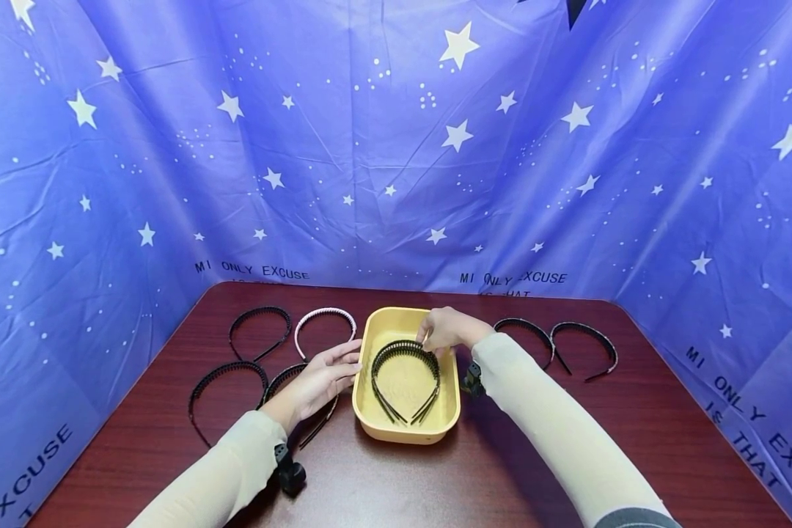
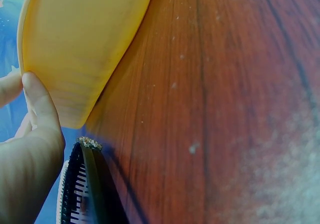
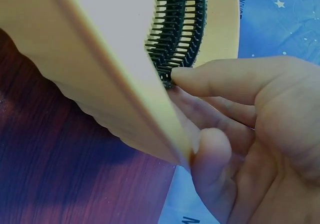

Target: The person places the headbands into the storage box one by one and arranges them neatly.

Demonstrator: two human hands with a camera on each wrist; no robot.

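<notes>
A yellow tray (image 1: 402,438) stands on the table with black toothed headbands (image 1: 405,346) lying together inside it. My left hand (image 1: 320,383) rests its fingers against the tray's left side; in the left wrist view the thumb and fingers touch the yellow wall (image 2: 80,43) at its rim. My right hand (image 1: 445,328) reaches over the tray's right side. In the right wrist view its fingers pinch the edge of the black headbands (image 3: 192,28), and another part of the hand touches the tray's rim.
Left of the tray lie several headbands: black ones (image 1: 227,367) and a pink-white one (image 1: 326,311). Two dark headbands (image 1: 584,327) lie on the right. A star-patterned blue cloth (image 1: 396,147) hangs around the dark red table (image 1: 541,469).
</notes>
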